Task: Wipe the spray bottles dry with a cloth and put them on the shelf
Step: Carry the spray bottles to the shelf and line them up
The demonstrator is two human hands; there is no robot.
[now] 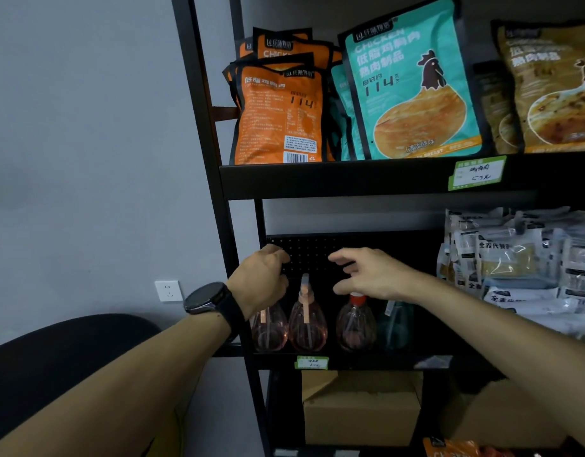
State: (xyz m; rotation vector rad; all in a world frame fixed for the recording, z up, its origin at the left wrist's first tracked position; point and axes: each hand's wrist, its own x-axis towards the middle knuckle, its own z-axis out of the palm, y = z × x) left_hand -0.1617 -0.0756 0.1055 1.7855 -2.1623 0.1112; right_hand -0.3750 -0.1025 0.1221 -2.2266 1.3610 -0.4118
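Several spray bottles stand in a row on the black shelf point(350, 361): two pink ones point(269, 328) point(307, 324), a red-capped one point(356, 324) and a dark teal one point(395, 324). My left hand point(261, 278), with a black watch on its wrist, curls over the top of the leftmost pink bottle and hides its spray head; a grip cannot be made out. Just above the red-capped bottle hovers my right hand point(367, 272), fingers spread and holding nothing. No cloth is in view.
A black pegboard point(310, 252) backs the bottle shelf. White food packets point(522, 268) fill its right side. Orange and teal chicken pouches point(413, 84) stand on the shelf above. A cardboard box point(360, 410) sits below. A black chair point(53, 364) is at the left.
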